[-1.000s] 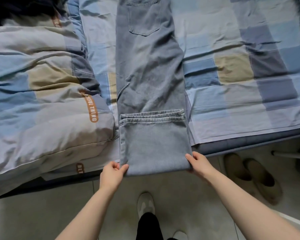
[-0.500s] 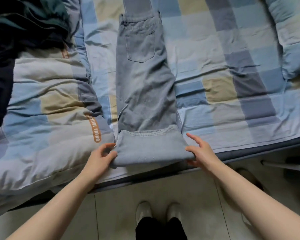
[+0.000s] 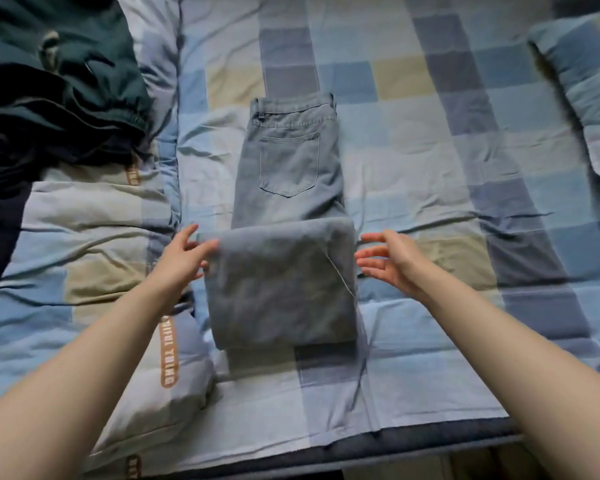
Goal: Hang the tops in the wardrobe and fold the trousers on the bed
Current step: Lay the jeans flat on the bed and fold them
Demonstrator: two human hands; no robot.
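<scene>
Light blue-grey jeans (image 3: 288, 161) lie lengthwise in the middle of the bed, back pocket up, waistband at the far end. Their legs are folded up into a thick panel (image 3: 281, 282) that covers the lower half. My left hand (image 3: 182, 254) touches the panel's far left corner, thumb and fingers at the fabric edge. My right hand (image 3: 387, 261) hovers just off the panel's far right corner, fingers spread and relaxed, holding nothing.
A dark green garment (image 3: 59, 67) lies heaped with dark clothes at the far left, on a rolled checked duvet (image 3: 94, 258). A checked pillow (image 3: 582, 81) sits at the far right. The checked sheet (image 3: 447, 168) covers the bed; its near edge (image 3: 326, 448) runs below.
The folded leg panel has been rolled up and away onto the upper legs, now reaching below the pocket. My right hand has let go and opened. My view moved forward over the bed.
</scene>
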